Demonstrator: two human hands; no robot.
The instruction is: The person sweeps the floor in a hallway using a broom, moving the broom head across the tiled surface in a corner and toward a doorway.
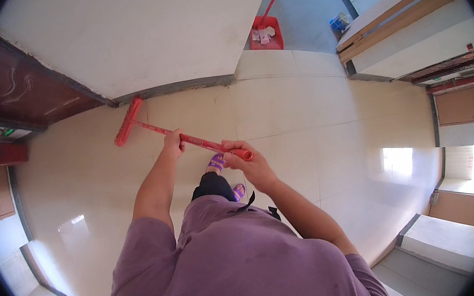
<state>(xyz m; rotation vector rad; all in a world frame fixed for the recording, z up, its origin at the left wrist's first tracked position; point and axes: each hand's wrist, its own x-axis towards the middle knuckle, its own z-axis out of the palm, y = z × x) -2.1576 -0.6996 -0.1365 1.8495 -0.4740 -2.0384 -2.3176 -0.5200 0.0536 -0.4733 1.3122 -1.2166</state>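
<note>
Both my hands grip the red handle of a push broom (204, 143), which slants from lower right to upper left. Lower down the handle, nearer the broom head, my left hand (173, 143) is closed around it. My right hand (247, 160) holds the handle close to its round top end. The long red broom head (128, 121) lies at the tiled floor (272, 114), with its far end near the dark baseboard where wall and doorway meet. Below my hands show my feet in purple sandals (216, 162).
A red dustpan (276, 40) with crumpled paper stands in the doorway at the top. A blue container (339, 22) is by the door frame. A dark red door (26, 83) and a red box (10, 153) are at left, a white step (446, 241) at lower right.
</note>
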